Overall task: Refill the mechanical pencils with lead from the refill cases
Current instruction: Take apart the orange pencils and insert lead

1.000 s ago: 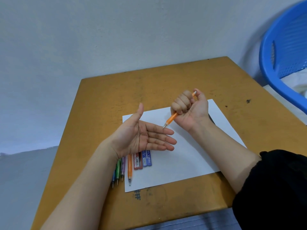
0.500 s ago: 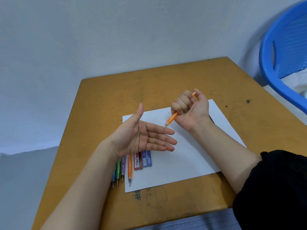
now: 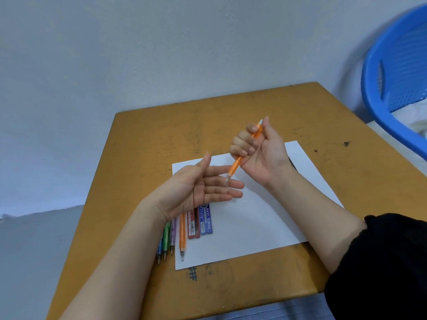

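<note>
My right hand (image 3: 258, 153) grips an orange mechanical pencil (image 3: 238, 163), tip slanting down and left, thumb near its top button. The tip hangs over the fingers of my left hand (image 3: 198, 188), which lies flat, palm up, fingers straight. On the white paper (image 3: 265, 218) below my left hand lie a second orange pencil (image 3: 182, 236), a red lead case (image 3: 193, 224) and a blue lead case (image 3: 206, 219). Green (image 3: 166, 239), purple (image 3: 173, 234) and blue (image 3: 159, 250) pencils lie just left of the sheet, partly hidden by my left wrist.
The yellow-brown table (image 3: 143, 146) stands against a pale wall. A blue plastic chair (image 3: 397, 72) sits at the right. My black sleeve (image 3: 381, 262) covers the near right corner of the table.
My right hand has loosened and turned, so more of the pencil shows and its tip now reaches over my left fingers. My left hand stays flat, palm up.
</note>
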`<state>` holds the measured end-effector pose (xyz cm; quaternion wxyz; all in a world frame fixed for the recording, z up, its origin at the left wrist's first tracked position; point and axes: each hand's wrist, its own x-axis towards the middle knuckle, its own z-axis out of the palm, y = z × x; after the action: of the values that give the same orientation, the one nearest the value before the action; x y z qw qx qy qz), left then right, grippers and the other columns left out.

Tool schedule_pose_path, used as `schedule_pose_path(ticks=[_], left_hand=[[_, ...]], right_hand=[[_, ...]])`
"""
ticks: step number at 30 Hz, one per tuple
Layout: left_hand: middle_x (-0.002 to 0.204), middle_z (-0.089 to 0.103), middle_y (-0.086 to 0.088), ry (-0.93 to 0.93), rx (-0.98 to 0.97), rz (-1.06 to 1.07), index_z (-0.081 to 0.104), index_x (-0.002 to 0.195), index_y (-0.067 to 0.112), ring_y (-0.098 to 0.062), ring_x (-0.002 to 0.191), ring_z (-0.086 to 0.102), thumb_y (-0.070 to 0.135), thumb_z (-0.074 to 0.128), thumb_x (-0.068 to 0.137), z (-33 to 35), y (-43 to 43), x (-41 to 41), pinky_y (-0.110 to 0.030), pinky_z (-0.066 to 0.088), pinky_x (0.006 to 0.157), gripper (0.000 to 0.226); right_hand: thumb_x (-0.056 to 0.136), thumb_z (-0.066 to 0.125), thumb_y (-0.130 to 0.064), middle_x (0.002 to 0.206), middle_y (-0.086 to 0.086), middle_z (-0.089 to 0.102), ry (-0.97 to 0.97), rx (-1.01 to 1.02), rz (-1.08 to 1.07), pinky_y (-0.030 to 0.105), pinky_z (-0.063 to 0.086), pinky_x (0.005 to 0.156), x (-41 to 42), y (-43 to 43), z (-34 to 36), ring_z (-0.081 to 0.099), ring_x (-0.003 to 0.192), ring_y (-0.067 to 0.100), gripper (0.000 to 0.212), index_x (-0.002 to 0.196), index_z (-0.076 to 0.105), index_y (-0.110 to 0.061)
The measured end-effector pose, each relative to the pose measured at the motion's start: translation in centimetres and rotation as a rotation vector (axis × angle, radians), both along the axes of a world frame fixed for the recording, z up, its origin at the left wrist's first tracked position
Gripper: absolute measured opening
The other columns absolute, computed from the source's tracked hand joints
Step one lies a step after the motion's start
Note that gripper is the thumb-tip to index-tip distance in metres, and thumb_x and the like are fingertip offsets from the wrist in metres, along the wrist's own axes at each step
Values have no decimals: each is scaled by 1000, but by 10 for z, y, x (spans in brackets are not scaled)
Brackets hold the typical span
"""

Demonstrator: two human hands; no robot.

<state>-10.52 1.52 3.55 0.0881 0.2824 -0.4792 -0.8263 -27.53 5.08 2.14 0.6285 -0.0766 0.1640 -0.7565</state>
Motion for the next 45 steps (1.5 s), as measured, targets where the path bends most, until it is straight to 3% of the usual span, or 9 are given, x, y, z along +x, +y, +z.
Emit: schedule_pose_path(ticks=[4, 9, 13, 18, 26, 31, 35, 39, 45], left_hand=[[97, 73, -19, 8, -180, 129, 63, 111, 5, -23, 83, 73, 22, 57, 82, -2, -1, 1, -22, 58, 68, 34], [92, 73, -17, -14, -261, 192, 64, 112, 8, -22, 74, 73, 12, 64, 75, -4, 0, 0, -22, 57, 62, 37], [93, 73, -18, -27, -331, 209, 63, 117, 19, -23, 76, 73, 5, 65, 81, -3, 1, 0, -23, 58, 63, 39], [91, 75, -12, -53, -415, 335, 64, 118, 14, -22, 81, 73, 7, 64, 87, -3, -1, 1, -20, 57, 64, 32], [117, 67, 11, -267, -914, 682, 65, 119, 30, 1, 113, 58, 20, 64, 91, -24, -25, 14, -28, 47, 100, 29], [142, 49, 4, -532, -1065, 655, 60, 126, 31, -11, 132, 41, 30, 60, 93, -28, -25, 33, -36, 36, 106, 33], [124, 62, 4, -592, -952, 565, 60, 128, 28, -6, 104, 59, 36, 58, 94, -25, -25, 45, -30, 52, 84, 35], [129, 60, 1, -694, -998, 510, 58, 131, 26, -6, 104, 53, 35, 54, 96, -26, -22, 56, -27, 46, 83, 36], [147, 44, 6, -858, -1173, 396, 51, 137, 30, -15, 138, 35, 29, 46, 100, -48, -8, 89, -43, 31, 113, 37]], right_hand=[[101, 23, -48, 50, -1, 34, 165, 42, -42, 25, 38, 51, 3, -4, 0, 36, 46, 13, 46, 73, 39, -15], [102, 38, -21, 71, 5, 56, 612, 142, -134, 28, 38, 63, 8, -2, -2, 48, 66, 17, 19, 111, 52, -12], [98, 45, -2, 76, 4, 54, 897, 184, -189, 22, 36, 52, 13, -4, -8, 43, 59, 12, 48, 141, 31, -17], [96, 50, -3, 67, 1, 50, 941, 168, -247, 20, 37, 49, 6, -2, -7, 43, 57, 12, 26, 111, 56, -23], [86, 66, -5, 70, 1, 46, 1386, 430, -179, 19, 37, 57, 0, 5, -15, 41, 56, 11, 38, 124, 61, -8], [85, 63, -7, 69, -1, 51, 1674, 481, -155, 9, 33, 48, 6, 17, -18, 42, 54, 5, 43, 127, 60, -13], [86, 60, -10, 74, 1, 57, 1835, 525, -112, 11, 35, 51, 11, 23, -18, 47, 60, 6, 45, 131, 56, -14], [85, 60, -11, 79, 2, 61, 1932, 561, -121, 19, 35, 66, 16, 27, -19, 51, 71, 10, 46, 131, 57, -14], [91, 57, -23, 118, 10, 56, 2231, 599, -193, 28, 36, 91, 12, 46, -23, 46, 108, 22, 42, 133, 53, -16]])
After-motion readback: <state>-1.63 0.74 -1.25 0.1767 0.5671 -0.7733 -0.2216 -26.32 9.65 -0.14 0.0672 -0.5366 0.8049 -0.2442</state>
